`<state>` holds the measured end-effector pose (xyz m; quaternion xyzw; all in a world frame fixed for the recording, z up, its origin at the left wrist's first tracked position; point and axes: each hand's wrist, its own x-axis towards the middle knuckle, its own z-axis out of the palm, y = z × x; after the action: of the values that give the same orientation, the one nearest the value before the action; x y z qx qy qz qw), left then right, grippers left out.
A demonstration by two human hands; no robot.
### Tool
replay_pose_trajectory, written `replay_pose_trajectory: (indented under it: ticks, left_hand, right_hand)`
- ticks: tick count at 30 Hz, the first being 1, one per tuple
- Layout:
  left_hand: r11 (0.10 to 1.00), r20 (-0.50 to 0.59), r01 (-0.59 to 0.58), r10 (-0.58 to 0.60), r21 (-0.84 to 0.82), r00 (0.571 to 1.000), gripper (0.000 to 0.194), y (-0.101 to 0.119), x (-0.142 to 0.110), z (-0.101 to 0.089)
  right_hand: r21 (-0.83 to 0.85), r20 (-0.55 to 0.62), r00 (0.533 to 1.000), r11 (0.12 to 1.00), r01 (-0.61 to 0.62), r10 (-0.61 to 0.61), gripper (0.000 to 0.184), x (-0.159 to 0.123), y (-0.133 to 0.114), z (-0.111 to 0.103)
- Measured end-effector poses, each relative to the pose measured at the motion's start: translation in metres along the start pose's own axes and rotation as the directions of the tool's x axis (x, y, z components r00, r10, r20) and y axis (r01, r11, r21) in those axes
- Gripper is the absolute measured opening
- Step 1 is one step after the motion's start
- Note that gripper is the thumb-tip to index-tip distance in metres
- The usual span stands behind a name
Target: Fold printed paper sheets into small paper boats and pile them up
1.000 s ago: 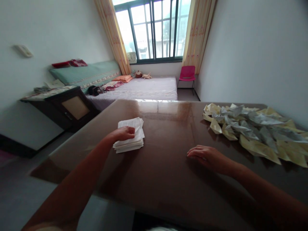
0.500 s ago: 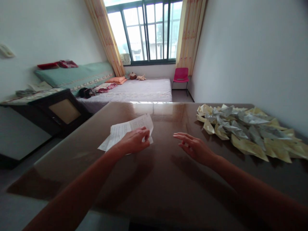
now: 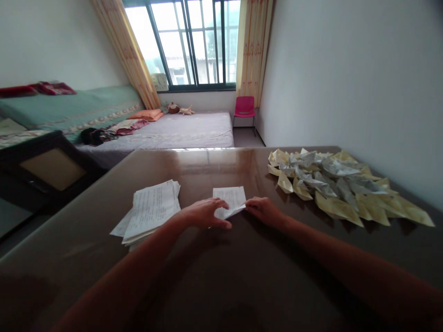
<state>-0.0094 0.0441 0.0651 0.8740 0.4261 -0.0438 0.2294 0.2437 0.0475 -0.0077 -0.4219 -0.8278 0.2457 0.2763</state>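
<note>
A single sheet of printed paper (image 3: 232,197) lies on the brown table in front of me. My right hand (image 3: 265,210) pinches its lower right corner, which is slightly raised. At the sheet's left side my left hand (image 3: 209,213) has its fingers apart, thumb spread from the forefinger; the fingertips reach over the paper's edge, and I cannot tell whether they touch it. Left of that hand rests a stack of printed sheets (image 3: 152,205), unevenly piled, its lower part hidden behind my left forearm.
Several folded paper boats (image 3: 321,177), cream and grey, crowd the table's right side. The glossy brown table (image 3: 194,168) reaches toward a bed (image 3: 204,127). A dark cabinet (image 3: 51,166) stands at the left, a pink chair (image 3: 245,107) by the far wall.
One sheet has come off the stack to the table's middle. My left hand has moved right and opened; my right hand has closed on the sheet's corner. The view has turned right.
</note>
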Motion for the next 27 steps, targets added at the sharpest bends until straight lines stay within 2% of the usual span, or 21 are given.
replay_pose_trajectory:
  ticks: [2, 3, 4, 7, 9, 14, 15, 18, 20, 23, 25, 27]
  left_hand:
    - [0.998, 0.065, -0.056, 0.057, -0.023, 0.996, 0.083, -0.022, 0.003, 0.0]
    - [0.998, 0.033, -0.052, 0.053, -0.027, 0.998, 0.087, -0.031, 0.005, 0.002]
    - [0.998, -0.011, -0.035, 0.035, -0.049, 0.999, 0.082, -0.038, 0.008, 0.005]
    - [0.98, -0.163, 0.044, -0.077, -0.195, 0.984, 0.047, -0.046, 0.021, 0.018]
    - [0.957, -0.252, 0.063, -0.137, -0.283, 0.958, 0.038, -0.047, 0.029, 0.025]
    - [0.922, -0.381, 0.157, -0.295, -0.353, 0.876, 0.062, -0.049, 0.041, 0.037]
    - [0.924, -0.395, 0.167, -0.304, -0.345, 0.867, 0.064, -0.049, 0.042, 0.039]
    - [0.938, -0.419, 0.192, -0.304, -0.288, 0.856, 0.065, -0.046, 0.042, 0.041]
    - [0.943, -0.407, 0.24, -0.318, -0.231, 0.857, 0.068, -0.042, 0.041, 0.04]
    - [0.937, -0.366, 0.336, -0.346, -0.093, 0.864, 0.071, -0.037, 0.041, 0.038]
    - [0.924, -0.336, 0.383, -0.359, 0.006, 0.871, 0.067, -0.036, 0.042, 0.037]
    - [0.913, -0.32, 0.403, -0.362, 0.07, 0.876, 0.057, -0.037, 0.043, 0.037]
  right_hand:
    - [0.041, -0.016, 0.997, 0.996, -0.074, 0.074, 0.024, 0.0, 0.005, -0.002]
    - [0.064, -0.014, 0.995, 0.993, -0.102, 0.103, 0.024, 0.001, 0.006, -0.003]
    - [0.093, -0.007, 0.991, 0.987, -0.13, 0.131, 0.026, 0.003, 0.007, -0.004]
    - [0.186, 0.033, 0.974, 0.956, -0.225, 0.223, 0.028, 0.012, 0.005, -0.006]
    - [0.183, 0.052, 0.958, 0.94, -0.288, 0.283, 0.028, 0.021, 0.004, -0.008]
    - [0.095, 0.044, 0.942, 0.937, -0.336, 0.333, 0.014, 0.038, 0.009, -0.006]
    - [0.082, 0.015, 0.944, 0.941, -0.328, 0.328, 0.014, 0.04, 0.011, -0.004]
    - [0.02, -0.098, 0.949, 0.954, -0.298, 0.299, 0.042, 0.041, 0.014, 0.002]
    - [-0.053, -0.129, 0.952, 0.957, -0.285, 0.277, 0.051, 0.04, 0.014, 0.006]
    - [-0.168, -0.118, 0.96, 0.948, -0.27, 0.253, 0.037, 0.038, 0.014, 0.009]
    - [-0.206, -0.098, 0.967, 0.946, -0.25, 0.234, 0.024, 0.038, 0.015, 0.009]
    - [-0.229, -0.087, 0.972, 0.945, -0.233, 0.218, 0.018, 0.038, 0.015, 0.009]
